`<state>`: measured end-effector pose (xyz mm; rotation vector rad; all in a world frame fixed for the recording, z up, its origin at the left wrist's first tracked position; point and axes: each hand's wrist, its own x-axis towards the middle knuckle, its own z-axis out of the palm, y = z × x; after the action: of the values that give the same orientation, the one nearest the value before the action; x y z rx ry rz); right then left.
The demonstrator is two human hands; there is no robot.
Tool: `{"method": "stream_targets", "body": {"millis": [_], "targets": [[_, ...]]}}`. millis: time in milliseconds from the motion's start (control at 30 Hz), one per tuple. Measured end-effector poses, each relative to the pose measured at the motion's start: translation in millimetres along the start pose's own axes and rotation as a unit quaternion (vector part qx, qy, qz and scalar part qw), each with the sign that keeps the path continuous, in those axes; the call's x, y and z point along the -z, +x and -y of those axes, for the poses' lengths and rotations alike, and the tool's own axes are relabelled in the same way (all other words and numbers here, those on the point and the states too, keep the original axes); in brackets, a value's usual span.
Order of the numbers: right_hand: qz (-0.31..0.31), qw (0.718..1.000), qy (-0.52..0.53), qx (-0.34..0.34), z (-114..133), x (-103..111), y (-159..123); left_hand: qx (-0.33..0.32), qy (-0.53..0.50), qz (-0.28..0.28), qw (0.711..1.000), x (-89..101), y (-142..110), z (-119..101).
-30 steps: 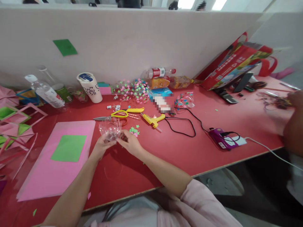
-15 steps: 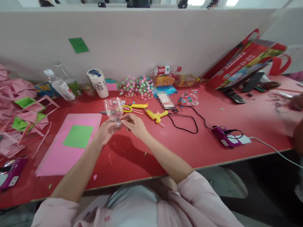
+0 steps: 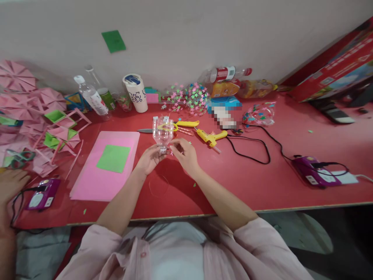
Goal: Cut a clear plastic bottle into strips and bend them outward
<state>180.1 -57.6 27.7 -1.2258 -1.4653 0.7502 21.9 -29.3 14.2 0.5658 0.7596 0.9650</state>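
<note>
Bottle top [image 3: 163, 139] points neck-down, your left hand [image 3: 149, 160] pinching its neck, likely for steadiness, behind the table's [image 3: 262, 186] front edge; whether your right hand [image 3: 185, 154] pinches, I can't tell

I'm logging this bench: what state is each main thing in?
Cut bottle piece: neck down, in left hand
White tumbler: upright, lid on
Glue gun: lying down, glue stick protruding
Scissors: lying flat
Pink sheets: stacked flat, green square on top
Red-capped bottle: lying sideways, capped
Right socket box: black plug inserted
</note>
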Motion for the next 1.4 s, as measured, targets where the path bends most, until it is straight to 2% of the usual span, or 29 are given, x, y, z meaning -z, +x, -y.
{"method": "stream_targets", "body": {"millis": [200,567,800,1000,1200,1400], "targets": [[-0.023,0.999,-0.013,0.032,5.3,3.6,0.4,0.028,-0.008,0.000,1.000,-3.2,-2.0,0.0],[-0.013,1.000,-0.001,0.008,8.9,3.9,-1.4,0.023,0.031,-0.001,0.999,-2.5,-2.6,3.1],[-0.021,1.000,0.016,-0.014,8.4,1.5,-1.0,0.010,0.044,0.022,0.999,-2.4,-2.3,3.4],[-0.028,0.999,0.034,-0.028,10.1,1.6,-0.7,0.012,0.058,0.001,0.998,-2.8,-3.3,4.6],[0.010,0.996,0.073,-0.058,11.7,0.4,-1.4,0.021,0.057,0.022,0.998,-4.4,-4.0,3.7],[0.009,0.998,0.043,-0.043,14.1,3.3,-1.0,0.028,0.093,0.055,0.994,-1.4,-4.6,5.4]]}}
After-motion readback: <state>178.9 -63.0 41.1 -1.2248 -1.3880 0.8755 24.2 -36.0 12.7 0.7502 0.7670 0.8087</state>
